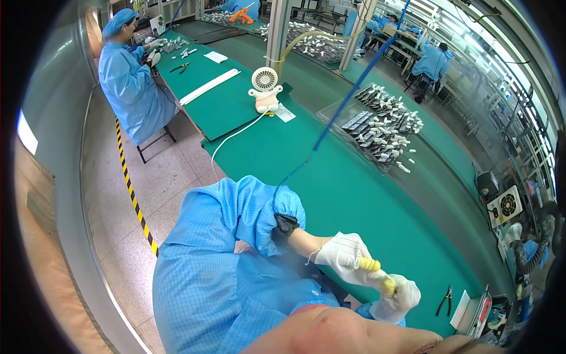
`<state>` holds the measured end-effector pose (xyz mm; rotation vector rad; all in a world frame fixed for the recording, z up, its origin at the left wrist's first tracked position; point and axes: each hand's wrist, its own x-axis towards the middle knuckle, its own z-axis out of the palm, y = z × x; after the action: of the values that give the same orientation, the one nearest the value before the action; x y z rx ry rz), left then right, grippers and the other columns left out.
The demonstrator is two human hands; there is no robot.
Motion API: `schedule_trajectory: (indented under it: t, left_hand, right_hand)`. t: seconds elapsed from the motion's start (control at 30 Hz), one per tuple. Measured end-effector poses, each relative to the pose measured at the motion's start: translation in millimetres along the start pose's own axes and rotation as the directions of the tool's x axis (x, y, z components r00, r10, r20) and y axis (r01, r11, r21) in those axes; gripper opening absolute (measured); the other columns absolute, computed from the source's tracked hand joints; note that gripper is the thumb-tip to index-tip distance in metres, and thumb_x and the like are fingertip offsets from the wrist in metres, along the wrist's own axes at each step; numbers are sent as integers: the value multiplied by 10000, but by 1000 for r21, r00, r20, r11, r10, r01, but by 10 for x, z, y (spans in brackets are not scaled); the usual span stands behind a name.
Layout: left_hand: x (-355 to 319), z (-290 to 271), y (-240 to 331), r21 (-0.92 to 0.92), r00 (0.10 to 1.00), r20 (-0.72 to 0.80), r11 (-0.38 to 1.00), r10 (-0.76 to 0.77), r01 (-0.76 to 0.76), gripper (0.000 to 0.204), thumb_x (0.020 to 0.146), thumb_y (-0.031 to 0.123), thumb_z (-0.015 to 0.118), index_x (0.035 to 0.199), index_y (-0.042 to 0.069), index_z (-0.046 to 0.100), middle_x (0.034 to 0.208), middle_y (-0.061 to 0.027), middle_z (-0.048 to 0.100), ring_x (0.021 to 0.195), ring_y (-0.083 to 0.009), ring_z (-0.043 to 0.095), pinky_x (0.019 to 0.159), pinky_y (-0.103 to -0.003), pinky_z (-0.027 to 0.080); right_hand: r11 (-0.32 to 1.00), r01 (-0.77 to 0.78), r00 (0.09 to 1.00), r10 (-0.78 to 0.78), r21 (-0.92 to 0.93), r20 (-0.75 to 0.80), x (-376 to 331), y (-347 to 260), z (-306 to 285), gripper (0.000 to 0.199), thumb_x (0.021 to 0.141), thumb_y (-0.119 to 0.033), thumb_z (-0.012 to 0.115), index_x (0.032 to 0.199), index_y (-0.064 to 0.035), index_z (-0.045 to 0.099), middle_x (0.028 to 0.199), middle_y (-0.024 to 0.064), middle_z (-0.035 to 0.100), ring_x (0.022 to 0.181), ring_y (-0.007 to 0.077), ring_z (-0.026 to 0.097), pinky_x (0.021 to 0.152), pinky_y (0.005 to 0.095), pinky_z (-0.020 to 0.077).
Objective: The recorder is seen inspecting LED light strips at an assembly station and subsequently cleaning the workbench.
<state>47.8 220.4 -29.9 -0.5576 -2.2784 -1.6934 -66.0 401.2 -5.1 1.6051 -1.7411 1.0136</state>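
Observation:
My left hand (346, 258), in a white knit glove with yellow finger covers, reaches over the near edge of the green bench mat (348, 200). Close against it is my right hand (399, 299), gloved the same way. The fingers of both are curled in and meet at the tips. Whatever lies between them is hidden or too small to make out. Around my left wrist sits a black wrist strap (286, 224), from which a blue coiled cord (330, 127) runs up across the bench.
Beyond the mat, a clear tray (330, 118) carries many small grey-and-white parts (383, 127). A small white fan (265, 88) with a cable stands to the left. Pliers (444, 301) and a box of papers (471, 315) lie at right. A co-worker (132, 88) sits far left.

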Motion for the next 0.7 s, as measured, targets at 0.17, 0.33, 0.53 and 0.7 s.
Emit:
schedule_trajectory:
  t: [0.17, 0.33, 0.53, 0.7]
  left_hand:
    - [0, -57, -95, 169, 985, -132, 982, 111, -88, 168, 664, 175, 730, 743, 33, 687, 646, -108, 637, 539, -145, 601, 490, -256, 460]
    - [0, 7, -113, 117, 992, 56, 986, 114, -119, 202, 690, 193, 691, 791, 22, 654, 712, -90, 636, 645, -221, 630, 556, -295, 486]
    - [-6, 27, -64, 198, 974, 111, 956, 197, -216, 245, 720, 210, 691, 873, 25, 643, 810, -108, 648, 703, -229, 641, 594, -299, 509]
    - [88, -51, 27, 401, 952, 234, 872, 198, -280, 261, 814, 265, 612, 894, 17, 635, 831, -128, 634, 735, -265, 637, 620, -312, 515]
  right_hand:
    - [994, -94, 949, 70, 63, 308, 48, -180, 50, 274, 717, -287, 721, 645, -111, 525, 542, 29, 486, 458, 219, 500, 490, 335, 354]
    - [991, -33, 922, -21, 132, 387, 26, -180, 36, 282, 670, -250, 757, 610, -100, 526, 528, 34, 494, 453, 226, 493, 488, 337, 353]
    - [851, -324, 890, 125, 413, 439, 26, -136, 36, 333, 581, -276, 816, 560, -108, 529, 514, 24, 509, 467, 233, 491, 499, 341, 370]
    - [934, -270, 932, 192, 236, 307, -150, 1, 102, 344, 587, -319, 793, 577, -97, 531, 566, 44, 536, 563, 249, 524, 574, 355, 391]
